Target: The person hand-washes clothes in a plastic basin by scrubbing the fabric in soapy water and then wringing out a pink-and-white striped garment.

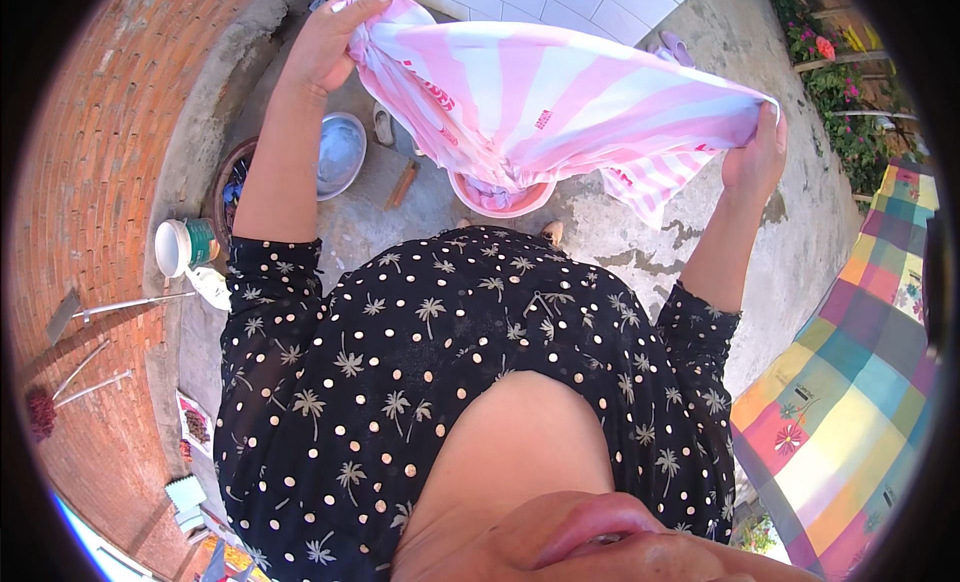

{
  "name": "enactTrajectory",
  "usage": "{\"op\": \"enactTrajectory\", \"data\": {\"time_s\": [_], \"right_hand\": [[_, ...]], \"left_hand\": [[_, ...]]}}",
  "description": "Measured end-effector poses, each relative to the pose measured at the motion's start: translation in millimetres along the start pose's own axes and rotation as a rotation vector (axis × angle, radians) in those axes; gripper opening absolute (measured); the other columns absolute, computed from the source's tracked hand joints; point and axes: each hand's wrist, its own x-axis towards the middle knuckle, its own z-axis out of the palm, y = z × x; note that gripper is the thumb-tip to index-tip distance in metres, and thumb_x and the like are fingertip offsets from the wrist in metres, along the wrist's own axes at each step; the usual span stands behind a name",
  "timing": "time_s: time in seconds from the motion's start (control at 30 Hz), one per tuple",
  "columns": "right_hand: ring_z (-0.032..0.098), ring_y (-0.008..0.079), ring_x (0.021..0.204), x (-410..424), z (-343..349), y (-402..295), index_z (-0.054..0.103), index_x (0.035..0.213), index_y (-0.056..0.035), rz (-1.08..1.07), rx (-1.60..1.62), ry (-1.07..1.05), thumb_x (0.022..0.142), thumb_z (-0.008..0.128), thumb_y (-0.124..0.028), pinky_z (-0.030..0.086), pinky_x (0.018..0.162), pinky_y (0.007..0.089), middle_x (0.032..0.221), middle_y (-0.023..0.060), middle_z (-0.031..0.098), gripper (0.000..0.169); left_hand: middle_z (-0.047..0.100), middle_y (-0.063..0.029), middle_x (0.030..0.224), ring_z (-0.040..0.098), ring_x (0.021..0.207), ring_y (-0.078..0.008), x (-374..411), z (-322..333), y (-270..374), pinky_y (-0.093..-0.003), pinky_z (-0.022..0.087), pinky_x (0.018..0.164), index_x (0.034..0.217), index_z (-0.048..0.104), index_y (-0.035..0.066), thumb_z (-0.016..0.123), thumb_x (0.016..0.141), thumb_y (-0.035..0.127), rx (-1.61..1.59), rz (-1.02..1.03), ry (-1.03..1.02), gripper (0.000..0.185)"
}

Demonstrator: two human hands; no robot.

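Observation:
Between my raised hands a pink and white striped cloth (525, 86) with red print is stretched out. My left hand (757, 150) grips its right-hand corner, and my right hand (326, 41) holds a bunched part at the upper left. The cloth's middle sags towards a pink basin (499, 207) on the ground in front of my feet. More pink and white fabric (491, 195) lies in that basin; whether it is part of the same cloth, I cannot tell.
A metal basin (340, 154) stands left, near a brick (403, 183) and a white bucket (174, 249). A brick wall (97, 177) rises at far left. At right hangs a colourful checked cloth (847, 372), with flowering plants (844, 94) beyond. Lilac slippers (675, 49) lie farther off.

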Motion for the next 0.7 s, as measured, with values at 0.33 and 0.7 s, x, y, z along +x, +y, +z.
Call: {"op": "enactTrajectory", "data": {"time_s": [0.33, 0.7], "right_hand": [[0.053, 0.0169, 0.092, 3.9, 11.7, 24.7, 0.05, 0.107, -0.0006, 0.449, 0.329, -0.747, 0.09, 0.045, -0.021, 0.042, 0.082, 0.0327, 0.092, 0.009, 0.054, 0.027], [0.056, 0.0134, 0.069, -52.6, 71.7, 28.6, 0.058, 0.097, -0.0067, 0.452, -0.677, -0.778, 0.082, 0.062, -0.024, 0.044, 0.067, 0.0273, 0.081, 0.0021, 0.06, 0.023]], "left_hand": [[0.061, -0.0112, 0.106, 0.056, 0.101, -0.0241, 9.5, -52.0, -30.0, -0.0386, 0.043, 0.09, 0.109, 0.055, -0.003, 0.048, 0.088, 0.023, -0.609, 0.014, 0.269, 0.034], [0.062, -0.0048, 0.072, 0.06, 0.07, -0.0182, -22.0, -23.2, -8.3, -0.0329, 0.049, 0.069, 0.084, 0.062, 0.006, 0.053, 0.085, 0.021, -0.754, 0.061, 0.149, 0.017]]}}
